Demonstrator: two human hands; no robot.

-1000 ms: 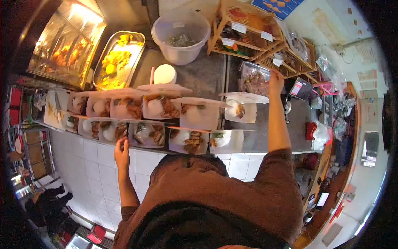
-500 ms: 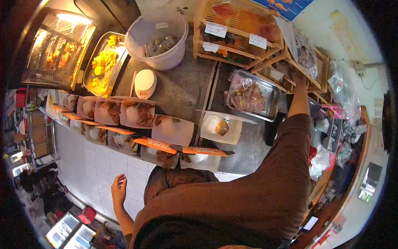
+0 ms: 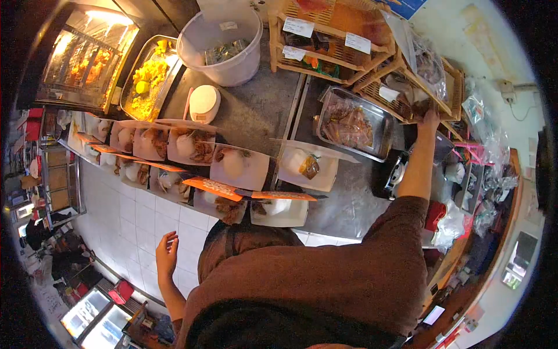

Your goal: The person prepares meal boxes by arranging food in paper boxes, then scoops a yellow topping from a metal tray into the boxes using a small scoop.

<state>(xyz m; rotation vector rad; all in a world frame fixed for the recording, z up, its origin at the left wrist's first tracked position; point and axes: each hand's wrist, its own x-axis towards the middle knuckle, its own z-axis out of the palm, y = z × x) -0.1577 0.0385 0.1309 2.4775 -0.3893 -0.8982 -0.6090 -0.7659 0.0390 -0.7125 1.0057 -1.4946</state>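
My right hand (image 3: 429,119) reaches to the opening of a wooden basket rack (image 3: 401,87) at the upper right; its fingertips are hard to make out against dark contents. Below it lies a metal tray (image 3: 381,148) with small plastic packets (image 3: 349,125). My left hand (image 3: 167,247) hangs over the tiled floor, fingers curled loosely apart, holding nothing. Two rows of open paper boxes with rice and meat line the counter, among them a back-row box (image 3: 241,168). A box (image 3: 308,168) at the right end holds rice and a small packet.
A white tub (image 3: 224,70) with packets stands at the back. Beside it are a round white scale (image 3: 204,103), a tray of yellow food (image 3: 152,78) and a lit glass warmer (image 3: 84,64). A black device (image 3: 394,174) sits on the counter's right. Orange-printed lids (image 3: 215,188) stick up between the rows.
My right hand has moved from beside the packet tray to the basket rack, then drawn back slightly. My left hand has left the front boxes and dropped lower. The view has shifted.
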